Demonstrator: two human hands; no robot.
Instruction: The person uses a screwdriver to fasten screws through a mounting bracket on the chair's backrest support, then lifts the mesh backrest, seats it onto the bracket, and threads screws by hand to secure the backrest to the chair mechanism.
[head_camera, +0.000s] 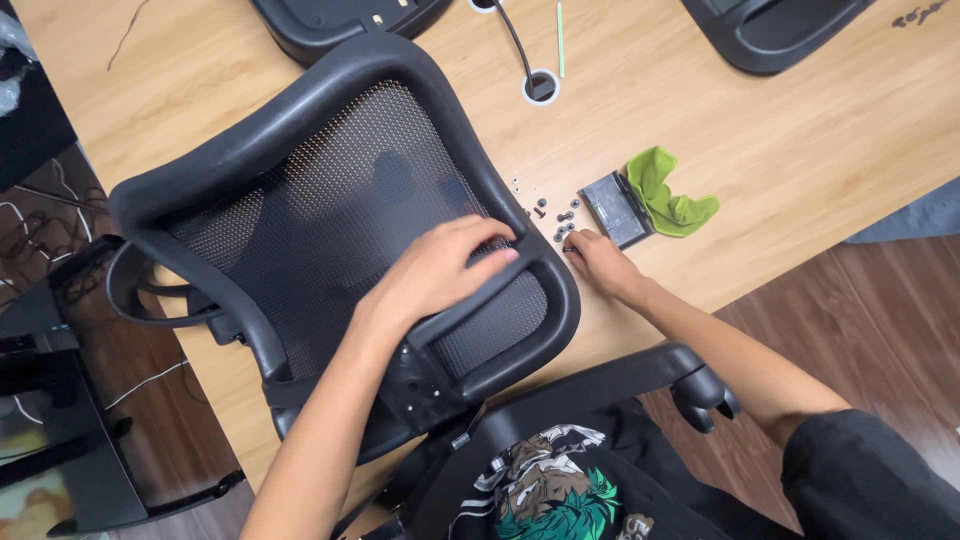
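Black cloth of a printed shirt (560, 490) fills the near edge, with a chair armrest (690, 385) just beyond it on the right. Past that, a black mesh chair back (330, 215) lies flat on the pale wooden surface (820, 150), its plastic frame overhanging the near edge. The left hand (445, 270) rests palm down on the lower crossbar of this frame, fingers (490, 238) spread and curled lightly over the mesh and bar, pressing on it rather than clenched around it. To the right, the right hand (600, 262) lies on the surface just beside the frame, its fingertips pinched together at a small dark screw (572, 247); whether they truly grip it cannot be told. A scatter of loose screws (560, 218) lies just beyond the fingertips. Near them, further right, sits a small clear plastic bag (615, 208) touching a crumpled green cloth (668, 195). Farther off, a white ring with a black cable (540, 88) sits beside a thin green stick (560, 40). Two more black chair parts (770, 30) reach in at the far edge.
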